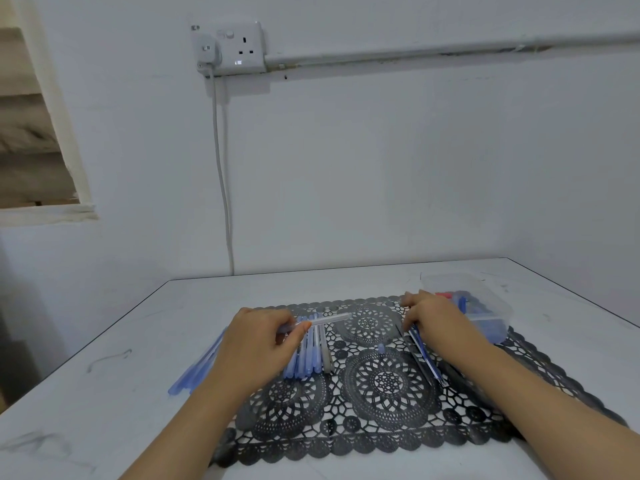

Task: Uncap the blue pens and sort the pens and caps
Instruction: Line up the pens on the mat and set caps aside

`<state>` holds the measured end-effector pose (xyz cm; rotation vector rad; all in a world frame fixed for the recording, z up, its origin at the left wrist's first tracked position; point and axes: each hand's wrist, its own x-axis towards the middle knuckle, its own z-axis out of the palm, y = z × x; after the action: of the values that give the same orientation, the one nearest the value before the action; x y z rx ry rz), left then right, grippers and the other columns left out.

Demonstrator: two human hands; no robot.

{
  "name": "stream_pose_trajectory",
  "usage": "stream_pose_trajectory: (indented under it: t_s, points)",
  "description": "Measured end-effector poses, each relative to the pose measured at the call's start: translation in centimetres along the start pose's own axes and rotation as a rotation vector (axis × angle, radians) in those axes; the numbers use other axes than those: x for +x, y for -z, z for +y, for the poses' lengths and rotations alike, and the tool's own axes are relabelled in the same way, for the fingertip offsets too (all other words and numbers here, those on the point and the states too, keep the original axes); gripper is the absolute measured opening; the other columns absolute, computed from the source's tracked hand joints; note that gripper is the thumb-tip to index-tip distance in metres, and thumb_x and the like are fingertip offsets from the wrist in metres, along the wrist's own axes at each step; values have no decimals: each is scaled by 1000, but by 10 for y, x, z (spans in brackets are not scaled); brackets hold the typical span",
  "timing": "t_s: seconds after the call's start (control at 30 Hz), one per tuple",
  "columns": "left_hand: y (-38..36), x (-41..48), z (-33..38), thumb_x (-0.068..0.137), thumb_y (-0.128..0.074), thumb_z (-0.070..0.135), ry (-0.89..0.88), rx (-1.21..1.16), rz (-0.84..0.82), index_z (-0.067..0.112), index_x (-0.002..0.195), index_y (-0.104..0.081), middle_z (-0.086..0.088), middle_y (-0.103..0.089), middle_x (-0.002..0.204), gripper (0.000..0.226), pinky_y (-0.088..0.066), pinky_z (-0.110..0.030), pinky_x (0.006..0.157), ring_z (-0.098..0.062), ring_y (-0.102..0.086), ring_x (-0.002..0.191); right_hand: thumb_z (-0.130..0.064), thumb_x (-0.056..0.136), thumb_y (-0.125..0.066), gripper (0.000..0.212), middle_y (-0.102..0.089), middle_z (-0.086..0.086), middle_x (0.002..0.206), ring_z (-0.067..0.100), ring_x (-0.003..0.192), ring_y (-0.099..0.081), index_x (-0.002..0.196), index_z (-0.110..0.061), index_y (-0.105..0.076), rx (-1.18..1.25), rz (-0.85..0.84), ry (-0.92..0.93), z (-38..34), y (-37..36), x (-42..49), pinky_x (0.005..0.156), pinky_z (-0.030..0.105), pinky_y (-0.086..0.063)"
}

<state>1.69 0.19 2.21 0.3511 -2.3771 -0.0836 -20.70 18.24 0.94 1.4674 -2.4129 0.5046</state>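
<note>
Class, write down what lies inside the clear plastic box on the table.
Inside the clear plastic box, blue pieces and something red show through the wall, too blurred to name. The right hand hides its near-left corner.

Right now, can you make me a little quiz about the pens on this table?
1. True or false: the left hand pinches a pen.
2. The clear box stands nearest to: A) the right hand, B) the left hand, C) the row of blue pens.
3. What colour is the lace mat under the row of blue pens?
Key: 1 true; 2 A; 3 black.
</note>
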Motion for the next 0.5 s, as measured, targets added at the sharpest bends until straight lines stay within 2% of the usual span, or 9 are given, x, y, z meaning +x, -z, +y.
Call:
stream_pose_trajectory:
  t_s: [0.2,0.37,0.5]
  points:
    - [-1,0,-2,85,-42,54,5,-5,4,19,55,-47,7,-38,43,46,-20,-12,53,-9,-45,47,2,88,-48,34,-43,8,138,22,129,-33,111,-14,-68,-57,-68,46,2,-2,-3,105,24,-22]
    - [-1,0,-2,89,-51,47,-2,-9,3,19,56,-47,8,-38,44,44,-21,-13,53,-9,-45,48,10,83,-46,49,-33,3,150,19,141,-19,123,-14,-61,-138,-359,84,2,-3,10,112,27,-17]
    - [0,0,0,89,-53,44,1,-18,-2,21,55,-44,8,-37,43,42,-21,-12,54,-8,-42,46,8,85,-45,49,-30,4,151,19,141,-19,128,-14,-57,-137,-375,78,0,1,11,109,23,-15]
